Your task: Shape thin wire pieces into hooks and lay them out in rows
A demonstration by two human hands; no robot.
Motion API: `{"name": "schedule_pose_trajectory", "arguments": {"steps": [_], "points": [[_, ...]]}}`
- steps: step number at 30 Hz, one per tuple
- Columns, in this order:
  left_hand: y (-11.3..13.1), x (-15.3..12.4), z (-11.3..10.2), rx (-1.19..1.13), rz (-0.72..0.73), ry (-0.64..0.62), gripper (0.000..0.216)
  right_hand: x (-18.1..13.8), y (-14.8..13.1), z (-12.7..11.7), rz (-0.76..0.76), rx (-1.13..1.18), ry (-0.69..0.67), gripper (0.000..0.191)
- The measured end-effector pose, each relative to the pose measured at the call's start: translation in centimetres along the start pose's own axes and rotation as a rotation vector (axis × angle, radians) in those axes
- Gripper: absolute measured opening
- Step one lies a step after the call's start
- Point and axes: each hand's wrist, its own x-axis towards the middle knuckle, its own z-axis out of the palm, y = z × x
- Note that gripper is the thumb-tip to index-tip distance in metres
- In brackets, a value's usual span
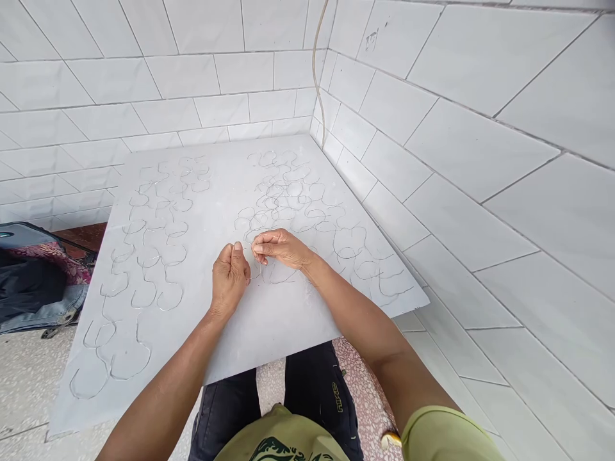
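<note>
A pale grey board (269,333) lies flat before me, its near edge over my knees. Several thin bent wire shapes lie on it: a spread-out group on the left (148,256) and a denser pile on the right (298,198). My left hand (230,276) and my right hand (281,248) meet over the board's middle. Both have their fingers pinched on one thin wire piece (257,266) held between them, just above the board. The wire is very fine and partly hidden by the fingers.
White tiled walls close in at the back and on the right. A thin cord (316,70) hangs down in the corner. A dark bag with patterned cloth (38,275) lies on the floor to the left. My dark trousers (312,390) show under the board.
</note>
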Motion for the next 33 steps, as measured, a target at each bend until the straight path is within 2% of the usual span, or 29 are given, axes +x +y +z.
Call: {"name": "schedule_pose_trajectory", "arguments": {"steps": [3,8,13,17,24,28,33], "points": [[-0.08,0.06,0.02,-0.082,-0.028,-0.021,0.051,0.12,0.18,0.32,-0.014,-0.021,-0.017,0.029],[-0.14,0.19,-0.07,-0.189,-0.076,-0.042,0.05,0.47,0.53,0.91,-0.036,-0.004,0.113,0.027],[0.5,0.16,-0.33,-0.172,-0.14,-0.119,0.034,0.55,0.48,0.85,-0.018,0.002,0.193,0.029],[0.57,0.16,-0.36,-0.153,-0.109,-0.146,0.028,0.6,0.64,0.71,-0.014,0.0,0.234,0.029],[0.22,0.12,-0.21,-0.142,-0.098,-0.131,0.031,0.4,-0.11,0.8,-0.013,0.049,0.182,0.034],[0.01,0.31,-0.32,-0.085,-0.098,-0.091,0.033,0.51,0.01,0.67,-0.054,0.004,0.298,0.033],[-0.36,0.82,-0.54,-0.088,-0.121,-0.152,0.03,0.62,0.27,0.42,-0.044,-0.038,0.371,0.031]]}}
